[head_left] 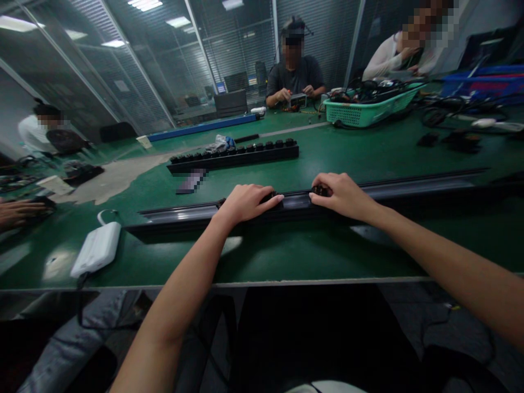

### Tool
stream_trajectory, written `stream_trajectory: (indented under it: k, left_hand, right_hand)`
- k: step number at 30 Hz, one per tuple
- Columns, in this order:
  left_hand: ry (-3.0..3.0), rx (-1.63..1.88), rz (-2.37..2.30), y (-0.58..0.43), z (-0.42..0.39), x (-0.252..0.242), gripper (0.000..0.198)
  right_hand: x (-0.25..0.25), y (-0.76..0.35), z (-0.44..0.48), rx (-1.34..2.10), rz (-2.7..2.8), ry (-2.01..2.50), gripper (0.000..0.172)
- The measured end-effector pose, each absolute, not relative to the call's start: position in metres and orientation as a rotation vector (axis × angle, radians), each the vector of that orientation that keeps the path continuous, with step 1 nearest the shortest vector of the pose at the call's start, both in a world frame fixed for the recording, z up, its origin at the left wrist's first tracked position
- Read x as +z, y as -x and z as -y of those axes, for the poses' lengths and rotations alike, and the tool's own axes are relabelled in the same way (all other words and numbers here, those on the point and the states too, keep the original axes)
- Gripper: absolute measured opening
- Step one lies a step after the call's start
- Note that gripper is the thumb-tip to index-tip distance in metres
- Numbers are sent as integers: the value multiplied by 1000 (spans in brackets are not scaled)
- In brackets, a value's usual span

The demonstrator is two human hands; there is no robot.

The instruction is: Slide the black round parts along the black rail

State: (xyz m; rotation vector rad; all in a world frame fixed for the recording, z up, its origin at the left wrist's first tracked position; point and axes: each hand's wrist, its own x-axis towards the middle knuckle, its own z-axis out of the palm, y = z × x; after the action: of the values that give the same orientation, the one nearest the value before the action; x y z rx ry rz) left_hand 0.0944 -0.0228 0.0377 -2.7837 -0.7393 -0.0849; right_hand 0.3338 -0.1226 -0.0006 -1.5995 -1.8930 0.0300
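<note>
A long black rail (297, 200) with a shiny channel along its top lies crosswise on the table in front of me. My left hand (248, 203) rests on it near the middle, fingers curled over a small dark part (268, 195) that they mostly cover. A little to the right, my right hand (344, 195) pinches another small dark part (320, 190) with brownish bits, at the rail's top. The exact kind of both parts is hidden by my fingers. Bare rail shows between the two hands.
Beyond the rail lies a black bar with a row of knob-like pieces (233, 157). A white power adapter (97, 248) sits at left on the green table (286, 262). A green basket of cables (360, 113) stands at back right. Several people sit around the table.
</note>
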Motion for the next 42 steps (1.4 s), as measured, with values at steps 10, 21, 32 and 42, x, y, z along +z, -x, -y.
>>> stream_trajectory:
  k: [10,21,32,42]
  left_hand:
    - [2797,-75,760,-95,26,40,67]
    - [2798,-64,756,-95,25,41,68]
    - [2792,-75,738,-95,24,40,66]
    - [2797,-67,739,-96,25,41,66]
  right_hand:
    - [-1,-338,124,47,1888,1589,23]
    - [3,-344,126,63,1905,1594,24]
    - [7,-348,127,62,1923,1603,25]
    - [9,-354,128,58,1927,1620,25]
